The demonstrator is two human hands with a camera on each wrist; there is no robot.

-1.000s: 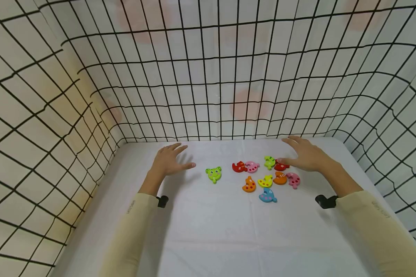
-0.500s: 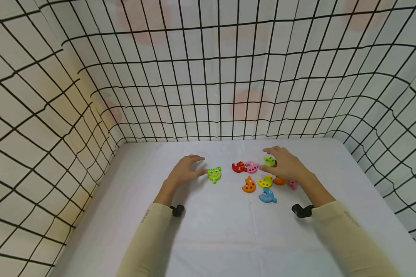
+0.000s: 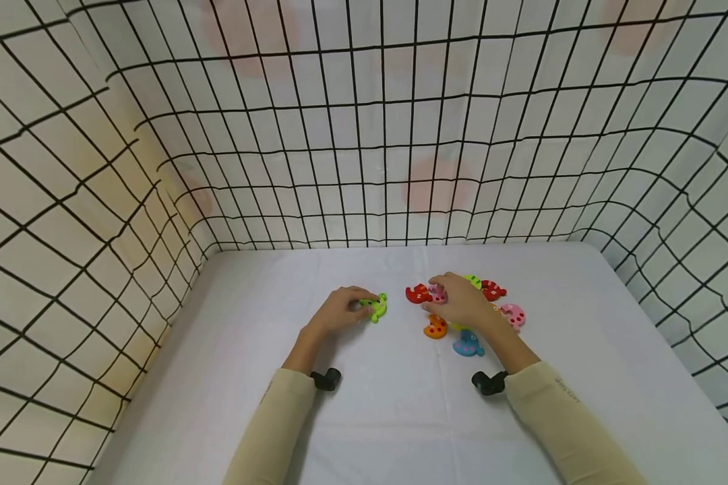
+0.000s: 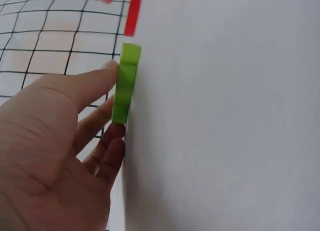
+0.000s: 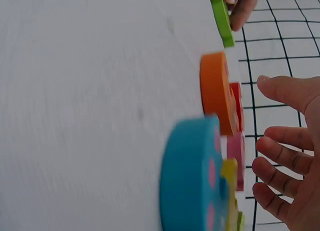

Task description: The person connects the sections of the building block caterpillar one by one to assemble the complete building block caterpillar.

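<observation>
My left hand (image 3: pixel 338 310) has its thumb and fingers around a flat green frog-faced toy piece (image 3: pixel 379 308) on the white table. In the left wrist view the thumb touches one face of the green piece (image 4: pixel 126 86), with fingers behind it. My right hand (image 3: pixel 463 303) hovers over a group of painted animal pieces, fingers spread and holding nothing. Nearest to it are a pink piece (image 3: pixel 438 294) and a red one (image 3: pixel 417 294), with an orange piece (image 5: pixel 216 91) just below. It partly hides the yellow and lime pieces.
Around the right hand lie a blue piece (image 3: pixel 468 343), another red piece (image 3: pixel 493 290) and a spotted pink piece (image 3: pixel 513 315). A white wall (image 3: pixel 364 121) with black grid lines stands behind the table (image 3: pixel 376 417) and along both sides.
My left hand has moved right to the frog piece and closed around it. My right hand has swept left across the group, uncovering the right-hand red and pink pieces.
</observation>
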